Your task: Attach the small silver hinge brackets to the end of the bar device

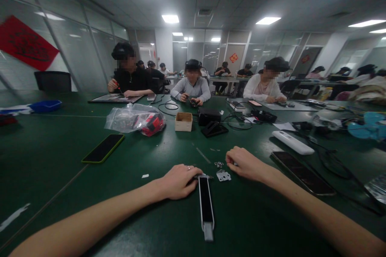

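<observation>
1. The long black strip-shaped device [206, 204] lies flat on the green table [54, 148], its far end under the left hand [177, 181], whose curled fingers pin it, probably to steady it.
2. The right hand [245, 163], just right of that grip, pinches something tiny; what it is cannot be told.
3. A small metal bracket [223, 175] and loose screws [218, 164] lie between the hands, within easy reach.
4. A dark smartphone [303, 173] crowds the right; the table stretches open to the left.

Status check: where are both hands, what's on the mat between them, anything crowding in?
Left hand touching top end of long black strip part. Right hand resting by small metal bracket. Phone lies close beside right wrist.
</observation>
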`<act>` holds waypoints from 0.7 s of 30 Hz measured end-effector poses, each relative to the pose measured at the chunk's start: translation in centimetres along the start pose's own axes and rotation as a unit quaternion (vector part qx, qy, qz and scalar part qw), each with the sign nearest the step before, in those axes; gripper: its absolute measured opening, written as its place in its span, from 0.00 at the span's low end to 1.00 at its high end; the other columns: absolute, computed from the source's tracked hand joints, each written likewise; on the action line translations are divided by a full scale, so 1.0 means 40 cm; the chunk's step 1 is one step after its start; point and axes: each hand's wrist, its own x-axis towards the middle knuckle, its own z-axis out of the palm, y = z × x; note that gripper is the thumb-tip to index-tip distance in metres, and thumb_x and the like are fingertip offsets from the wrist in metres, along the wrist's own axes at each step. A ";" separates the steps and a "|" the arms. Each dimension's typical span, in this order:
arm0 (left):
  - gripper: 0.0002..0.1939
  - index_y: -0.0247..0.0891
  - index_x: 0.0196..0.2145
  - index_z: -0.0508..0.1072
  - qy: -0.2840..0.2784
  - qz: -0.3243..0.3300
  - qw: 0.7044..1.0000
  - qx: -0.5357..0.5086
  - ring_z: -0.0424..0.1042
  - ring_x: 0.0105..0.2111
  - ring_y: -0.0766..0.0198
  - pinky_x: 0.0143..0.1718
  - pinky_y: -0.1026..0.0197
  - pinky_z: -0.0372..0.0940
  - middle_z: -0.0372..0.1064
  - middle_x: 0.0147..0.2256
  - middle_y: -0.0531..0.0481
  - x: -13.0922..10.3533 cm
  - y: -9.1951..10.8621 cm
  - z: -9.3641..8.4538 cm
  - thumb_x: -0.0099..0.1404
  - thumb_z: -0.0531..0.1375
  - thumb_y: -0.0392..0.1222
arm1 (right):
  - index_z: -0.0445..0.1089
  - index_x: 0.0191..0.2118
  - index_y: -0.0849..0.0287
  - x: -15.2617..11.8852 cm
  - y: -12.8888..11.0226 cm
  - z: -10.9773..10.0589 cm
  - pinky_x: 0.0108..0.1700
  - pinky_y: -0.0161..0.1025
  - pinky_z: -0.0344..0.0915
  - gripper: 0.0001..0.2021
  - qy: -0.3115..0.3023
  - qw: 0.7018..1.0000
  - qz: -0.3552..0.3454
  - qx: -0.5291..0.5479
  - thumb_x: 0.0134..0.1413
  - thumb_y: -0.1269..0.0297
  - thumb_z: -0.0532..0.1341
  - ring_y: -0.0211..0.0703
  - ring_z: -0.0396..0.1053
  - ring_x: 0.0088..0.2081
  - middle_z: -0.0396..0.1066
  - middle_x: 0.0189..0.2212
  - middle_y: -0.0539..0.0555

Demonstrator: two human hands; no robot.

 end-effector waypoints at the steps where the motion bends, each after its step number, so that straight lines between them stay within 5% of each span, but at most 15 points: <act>1: 0.15 0.39 0.49 0.63 -0.001 0.000 1.000 0.001 0.71 0.37 0.59 0.39 0.58 0.63 0.70 0.40 0.47 0.000 0.001 -0.001 0.65 0.50 0.37 | 0.68 0.31 0.58 -0.003 -0.020 0.002 0.33 0.39 0.61 0.06 0.009 1.000 0.003 0.029 0.55 0.66 0.54 0.42 0.65 0.32 0.68 0.30 0.53; 8: 0.15 0.39 0.49 0.63 0.006 0.003 1.000 0.009 0.71 0.38 0.58 0.40 0.59 0.63 0.70 0.41 0.46 -0.002 -0.003 0.005 0.65 0.50 0.38 | 0.68 0.32 0.58 -0.019 -0.137 0.058 0.32 0.37 0.64 0.04 0.020 0.991 -0.003 0.131 0.53 0.69 0.56 0.39 0.65 0.31 0.67 0.31 0.52; 15: 0.15 0.39 0.50 0.63 0.010 0.011 1.000 0.010 0.71 0.39 0.58 0.41 0.59 0.63 0.70 0.41 0.46 0.000 -0.013 0.019 0.65 0.50 0.38 | 0.69 0.37 0.60 -0.042 -0.138 0.106 0.35 0.38 0.66 0.08 0.143 0.977 -0.014 0.154 0.51 0.74 0.56 0.40 0.66 0.32 0.69 0.31 0.54; 21: 0.15 0.39 0.49 0.63 0.012 0.005 1.000 0.011 0.70 0.37 0.59 0.40 0.59 0.63 0.70 0.40 0.47 0.002 -0.011 0.017 0.65 0.50 0.38 | 0.69 0.38 0.61 -0.046 -0.140 0.109 0.34 0.39 0.65 0.08 0.154 0.974 -0.062 0.155 0.54 0.73 0.54 0.41 0.66 0.33 0.70 0.31 0.54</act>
